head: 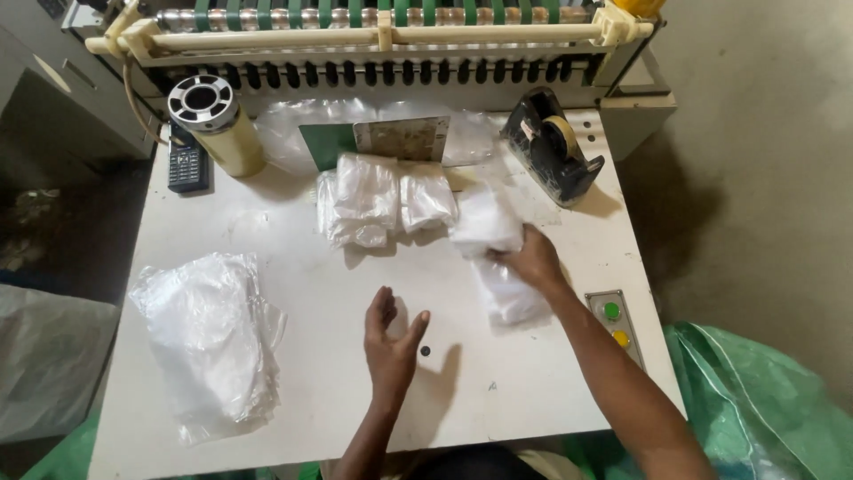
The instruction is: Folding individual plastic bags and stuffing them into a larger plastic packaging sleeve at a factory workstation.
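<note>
My right hand grips a folded bundle of clear plastic bags on the white table, right of centre. My left hand hovers over the table's middle with fingers apart, holding nothing. Two more folded bundles of plastic bags lie side by side farther back, in front of the machine's outlet. A loose stack of flat plastic bags rests at the left.
A black tape dispenser sits at the back right. A cream cylinder with a spool on top and a dark handset stand at the back left. Green and yellow buttons sit at the right edge. A roller machine spans the back.
</note>
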